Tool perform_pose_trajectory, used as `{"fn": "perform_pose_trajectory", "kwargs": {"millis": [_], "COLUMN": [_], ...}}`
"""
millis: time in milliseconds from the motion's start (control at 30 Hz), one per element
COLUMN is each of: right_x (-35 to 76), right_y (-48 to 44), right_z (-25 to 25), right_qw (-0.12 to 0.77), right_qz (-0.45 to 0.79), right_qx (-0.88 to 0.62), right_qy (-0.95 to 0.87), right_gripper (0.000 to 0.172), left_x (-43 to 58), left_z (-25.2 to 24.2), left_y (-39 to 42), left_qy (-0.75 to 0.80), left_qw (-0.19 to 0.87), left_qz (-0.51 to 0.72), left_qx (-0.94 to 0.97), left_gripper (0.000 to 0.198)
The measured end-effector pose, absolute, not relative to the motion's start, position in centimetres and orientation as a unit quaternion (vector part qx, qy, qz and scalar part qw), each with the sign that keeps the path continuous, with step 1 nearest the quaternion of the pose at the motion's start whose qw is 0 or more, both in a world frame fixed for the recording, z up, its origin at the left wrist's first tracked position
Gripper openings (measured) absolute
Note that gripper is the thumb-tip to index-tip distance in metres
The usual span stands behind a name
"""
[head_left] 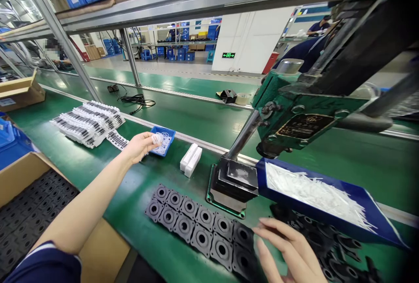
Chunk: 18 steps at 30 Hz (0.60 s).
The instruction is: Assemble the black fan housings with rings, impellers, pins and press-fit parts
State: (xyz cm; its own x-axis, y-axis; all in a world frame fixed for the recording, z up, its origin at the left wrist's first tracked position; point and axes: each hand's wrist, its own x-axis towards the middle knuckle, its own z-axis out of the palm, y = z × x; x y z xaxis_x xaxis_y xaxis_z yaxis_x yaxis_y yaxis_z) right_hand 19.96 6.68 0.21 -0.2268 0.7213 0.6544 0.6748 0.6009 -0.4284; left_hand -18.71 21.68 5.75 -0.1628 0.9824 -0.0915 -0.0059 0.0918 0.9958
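My left hand (139,148) reaches out to a small blue tray (168,145) of thin white rings, its fingers closed on a small bunch of white rings (157,138) above the tray's near side. Fingers apart and holding nothing, my right hand (291,250) is at the right end of two rows of black square plates (201,217), each with a round central hole. Whether its fingertips touch the last plates I cannot tell. Two white blocks (190,160) stand between the tray and a green bench press (294,113) with a black base.
Right of the press, a dark blue bin (369,204) holds many white strips, with loose black parts (314,235) before it. Stacked white-and-black strips (88,121) lie left. A cardboard box (29,161) of black plates is at lower left. A metal shelf (183,4) crosses above.
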Motion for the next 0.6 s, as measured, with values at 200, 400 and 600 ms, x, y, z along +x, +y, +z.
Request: {"fn": "perform_pose_trajectory", "kwargs": {"millis": [200, 400, 600], "right_x": [13.4, 6.9, 6.4], "right_y": [8.7, 9.6, 9.0], "right_z": [5.4, 5.7, 5.0], "right_qw": [0.429, 0.423, 0.415], "right_qz": [0.243, 0.352, 0.338], "right_qx": [-0.367, -0.366, -0.370], "right_qy": [-0.789, -0.751, -0.760], "right_gripper": [0.025, 0.028, 0.012], "left_x": [-13.5, -9.2, -9.1], "left_z": [5.5, 4.5, 3.3], "left_y": [15.0, 10.1, 7.3], "left_qy": [0.490, 0.462, 0.442], "left_qw": [0.576, 0.608, 0.581], "left_qz": [0.541, 0.556, 0.585], "left_qx": [0.369, 0.329, 0.351], "left_gripper": [0.031, 0.033, 0.033]}}
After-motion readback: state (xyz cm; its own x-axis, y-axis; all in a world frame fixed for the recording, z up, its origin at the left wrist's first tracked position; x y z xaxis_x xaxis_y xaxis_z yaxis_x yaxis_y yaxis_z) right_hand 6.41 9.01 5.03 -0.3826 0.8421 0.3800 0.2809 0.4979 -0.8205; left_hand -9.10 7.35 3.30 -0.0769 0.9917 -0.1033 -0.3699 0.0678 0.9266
